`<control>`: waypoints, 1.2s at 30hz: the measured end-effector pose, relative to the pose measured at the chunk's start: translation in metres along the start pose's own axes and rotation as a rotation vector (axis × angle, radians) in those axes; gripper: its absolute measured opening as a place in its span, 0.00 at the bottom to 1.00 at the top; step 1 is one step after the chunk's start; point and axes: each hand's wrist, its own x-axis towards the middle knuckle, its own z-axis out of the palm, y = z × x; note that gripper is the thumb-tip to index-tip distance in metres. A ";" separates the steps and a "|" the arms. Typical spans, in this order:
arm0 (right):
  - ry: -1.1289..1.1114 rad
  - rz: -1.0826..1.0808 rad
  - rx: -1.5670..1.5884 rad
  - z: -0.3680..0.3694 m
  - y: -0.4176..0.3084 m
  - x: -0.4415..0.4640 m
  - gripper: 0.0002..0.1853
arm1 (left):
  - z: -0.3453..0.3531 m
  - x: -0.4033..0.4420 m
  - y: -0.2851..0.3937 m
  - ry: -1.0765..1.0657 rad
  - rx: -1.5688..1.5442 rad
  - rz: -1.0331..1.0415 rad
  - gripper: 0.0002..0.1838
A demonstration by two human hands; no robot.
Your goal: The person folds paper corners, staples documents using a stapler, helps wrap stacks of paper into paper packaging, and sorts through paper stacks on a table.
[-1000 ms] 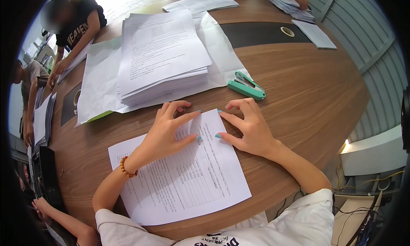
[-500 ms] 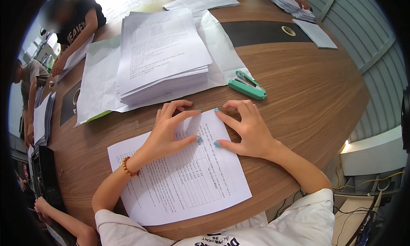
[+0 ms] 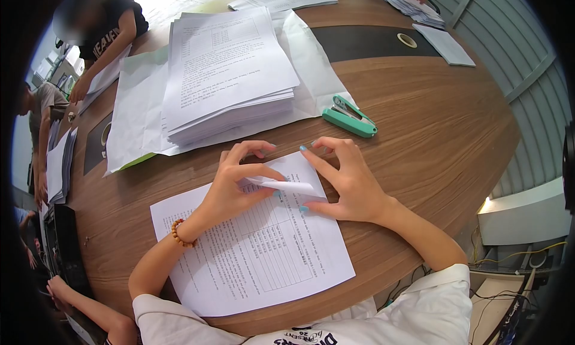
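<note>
Printed sheets [image 3: 263, 255] lie on the wooden table in front of me, beneath both hands. My left hand [image 3: 236, 180] pinches a raised, curled fold of the top paper between thumb and index finger. On the right, my right hand [image 3: 350, 186] rests at the upper right corner of the paper, its index fingertip on the corner and its thumb spread apart lower on the page. Beyond my hands stands a thick stack of printed paper [image 3: 230, 69] on a white wrapper [image 3: 141, 105]. A green stapler [image 3: 350, 118] lies to the right of the stack.
One person in a dark shirt [image 3: 114, 30] leans over papers at the upper left; another [image 3: 45, 117] stands beside more papers [image 3: 58, 168]. A bare forearm [image 3: 90, 309] shows at the lower left. Further papers [image 3: 410, 8] and a round table ring [image 3: 406, 40] are at the upper right.
The paper's top part has been lifted into a fold in my left hand, where it lay flat before. My right hand has barely moved.
</note>
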 end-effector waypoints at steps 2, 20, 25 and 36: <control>-0.025 -0.075 -0.143 0.002 0.002 -0.001 0.32 | 0.000 0.001 0.001 -0.006 -0.021 -0.006 0.19; -0.004 0.002 -0.036 0.003 -0.002 -0.001 0.25 | -0.001 0.002 -0.005 0.022 -0.114 0.006 0.09; -0.021 -0.076 -0.100 0.002 -0.001 -0.001 0.25 | -0.002 0.002 -0.001 0.023 -0.142 -0.056 0.11; 0.055 -0.059 0.006 0.004 -0.003 0.000 0.32 | 0.002 0.000 0.001 0.075 -0.238 -0.188 0.10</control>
